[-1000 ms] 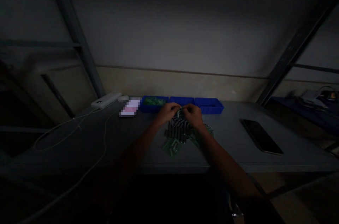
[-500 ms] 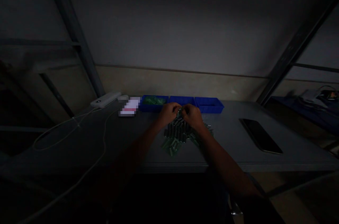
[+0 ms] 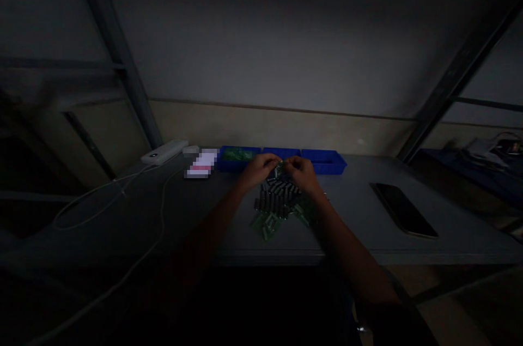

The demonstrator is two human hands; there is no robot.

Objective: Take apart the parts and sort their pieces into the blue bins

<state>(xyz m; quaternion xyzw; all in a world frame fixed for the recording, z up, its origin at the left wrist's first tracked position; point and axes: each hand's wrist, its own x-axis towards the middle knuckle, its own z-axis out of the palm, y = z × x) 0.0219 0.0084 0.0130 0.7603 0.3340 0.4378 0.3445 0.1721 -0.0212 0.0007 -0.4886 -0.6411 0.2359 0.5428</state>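
Note:
My left hand (image 3: 256,170) and my right hand (image 3: 303,173) meet above the desk, fingertips pinched on a small greenish plastic bag (image 3: 278,170). Shiny bits show inside this bag, though the dim light hides detail. Just below my hands lie several short metal cylinders (image 3: 273,203), partly in rows. Nearer the desk's front edge is a green plastic bag (image 3: 265,225) with metal cylinders in it. Another greenish bag (image 3: 301,214) lies beside my right forearm, partly covered by it.
Three blue trays stand behind my hands: the left tray (image 3: 220,165) holds green plastic bags; the middle one is partly hidden; the right tray (image 3: 333,168) is farthest right. A dark phone (image 3: 404,210), a lit phone (image 3: 202,163), a white power bank (image 3: 165,153) and cables share the desk.
My fingertips have risen slightly and now pinch along the bag's top edge. My right hand has shifted a little right; the bag hangs between both hands.

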